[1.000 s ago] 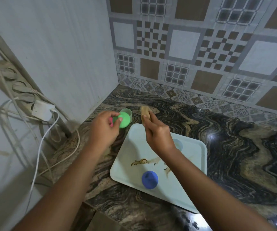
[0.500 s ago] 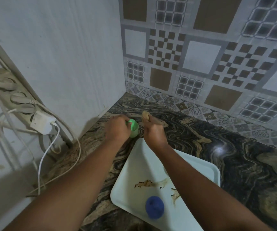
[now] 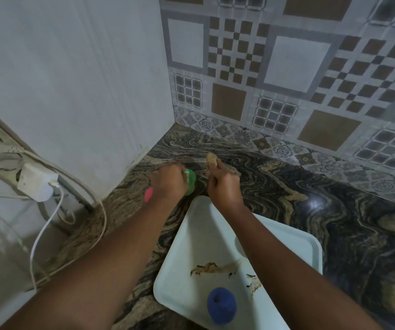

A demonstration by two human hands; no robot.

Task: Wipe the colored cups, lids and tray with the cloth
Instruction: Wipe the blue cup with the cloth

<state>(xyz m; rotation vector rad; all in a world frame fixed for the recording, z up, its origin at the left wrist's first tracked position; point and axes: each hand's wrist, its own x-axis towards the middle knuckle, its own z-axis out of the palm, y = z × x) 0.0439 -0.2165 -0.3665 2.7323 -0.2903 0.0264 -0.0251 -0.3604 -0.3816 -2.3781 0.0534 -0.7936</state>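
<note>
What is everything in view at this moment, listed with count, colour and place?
tray: one, pale blue, on the countertop
smears: two patches, brownish, on the tray
blue piece: one, round, at the tray's near end; cup or lid unclear
green lid: one, in the left hand, beyond the tray
pink piece: one, at the left hand's outer edge, mostly hidden
cloth: one, beige, in the right hand
countertop: one, dark marbled
charger: one, white, plugged in at far left
tiled wall: brown and grey pattern, behind
left hand: holds the green lid
right hand: grips the cloth
</note>
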